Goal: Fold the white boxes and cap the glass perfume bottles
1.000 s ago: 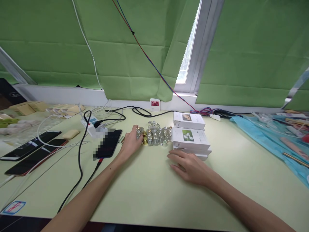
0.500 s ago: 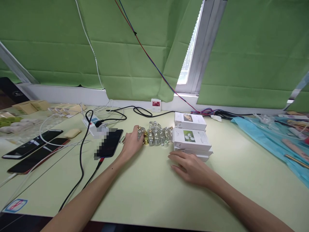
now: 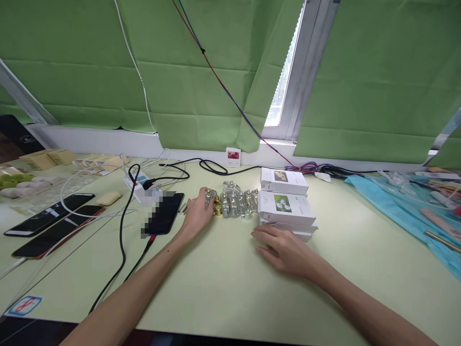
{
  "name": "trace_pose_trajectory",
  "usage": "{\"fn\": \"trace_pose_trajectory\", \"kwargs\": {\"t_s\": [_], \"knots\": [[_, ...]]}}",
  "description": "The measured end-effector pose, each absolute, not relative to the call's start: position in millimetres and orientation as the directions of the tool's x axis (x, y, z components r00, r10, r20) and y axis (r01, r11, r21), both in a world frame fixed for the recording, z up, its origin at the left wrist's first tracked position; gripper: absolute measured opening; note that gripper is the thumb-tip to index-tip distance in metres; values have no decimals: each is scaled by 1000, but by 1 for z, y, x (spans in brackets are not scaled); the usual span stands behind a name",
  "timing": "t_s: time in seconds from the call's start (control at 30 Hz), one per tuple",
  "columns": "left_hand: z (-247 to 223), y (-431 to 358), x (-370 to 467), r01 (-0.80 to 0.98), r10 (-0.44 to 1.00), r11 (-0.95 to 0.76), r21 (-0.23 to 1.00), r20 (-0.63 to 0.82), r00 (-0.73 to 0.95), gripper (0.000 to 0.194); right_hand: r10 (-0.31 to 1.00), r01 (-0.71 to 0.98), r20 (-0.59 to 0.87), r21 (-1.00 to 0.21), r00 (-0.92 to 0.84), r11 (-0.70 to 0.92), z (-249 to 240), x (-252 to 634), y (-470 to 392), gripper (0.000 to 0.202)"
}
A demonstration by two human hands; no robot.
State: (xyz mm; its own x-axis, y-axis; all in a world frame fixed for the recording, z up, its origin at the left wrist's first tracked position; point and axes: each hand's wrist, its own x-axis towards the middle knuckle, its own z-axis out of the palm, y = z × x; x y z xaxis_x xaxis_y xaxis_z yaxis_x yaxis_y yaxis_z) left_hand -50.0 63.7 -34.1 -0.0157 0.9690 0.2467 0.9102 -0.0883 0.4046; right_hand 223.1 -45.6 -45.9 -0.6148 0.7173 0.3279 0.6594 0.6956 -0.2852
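**My smooth, pale green worktop (image 3: 223, 298)**

White card boxes with little pictures (image 3: 286, 207) lie stacked on it, right of the middle. My right hand (image 3: 284, 249) rests loosely open, palm down, just in front of them. My left hand (image 3: 197, 214) is bent over one clear glass bottle (image 3: 209, 195); I can't tell if it is gripping. More clear glass bottles (image 3: 234, 205) lie close together between that one and the boxes. Small, shiny gold caps (image 3: 218, 209) sit just beside my left hand.
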Motion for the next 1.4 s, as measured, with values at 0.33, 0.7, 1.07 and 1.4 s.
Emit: {"fn": "trace_pose_trajectory", "kwargs": {"t_s": [0.33, 0.7, 1.07, 1.4], "knots": [[-32, 63, -48, 904, 968, -76, 420, 249, -34, 41, 718, 661, 323, -283, -617, 695, -44, 223, -46, 28], [-30, 60, -48, 870, 930, -106, 482, 358, -85, 42, 727, 671, 304, -280, -616, 686, -41, 223, -47, 26], [-18, 46, -40, 803, 809, -246, 544, 571, -139, 41, 735, 674, 276, -294, -619, 678, -41, 223, -47, 26], [-16, 29, -28, 679, 703, -475, 559, 705, -89, 40, 729, 666, 304, -296, -614, 685, -42, 223, -46, 24]]}}
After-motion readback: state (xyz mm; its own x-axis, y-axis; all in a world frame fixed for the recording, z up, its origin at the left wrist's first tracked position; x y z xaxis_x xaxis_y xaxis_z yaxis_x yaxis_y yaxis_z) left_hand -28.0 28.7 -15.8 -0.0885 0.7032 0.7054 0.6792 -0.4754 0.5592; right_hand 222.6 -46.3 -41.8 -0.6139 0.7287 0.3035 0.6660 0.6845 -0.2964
